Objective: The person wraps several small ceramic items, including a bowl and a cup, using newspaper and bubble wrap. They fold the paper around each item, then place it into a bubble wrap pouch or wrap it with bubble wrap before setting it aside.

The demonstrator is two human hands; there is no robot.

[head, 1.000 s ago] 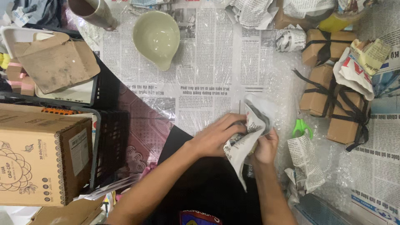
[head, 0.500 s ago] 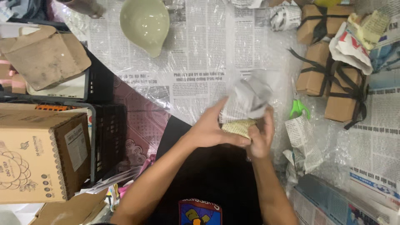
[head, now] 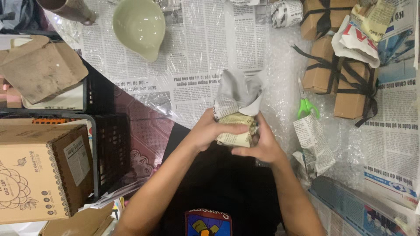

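Both hands, left hand (head: 210, 131) and right hand (head: 260, 146), clasp a newspaper-wrapped bundle (head: 236, 111) at the near worktop (head: 197, 65) edge. Green-handled scissors (head: 306, 107) just right on bubble wrap (head: 280, 87). Farther: green bowl (head: 139, 26), tied brown boxes (head: 341, 78).

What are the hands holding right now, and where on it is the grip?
Both hands, left hand and right hand, hold a newspaper-wrapped bundle by its lower sides, loose paper sticking up above.
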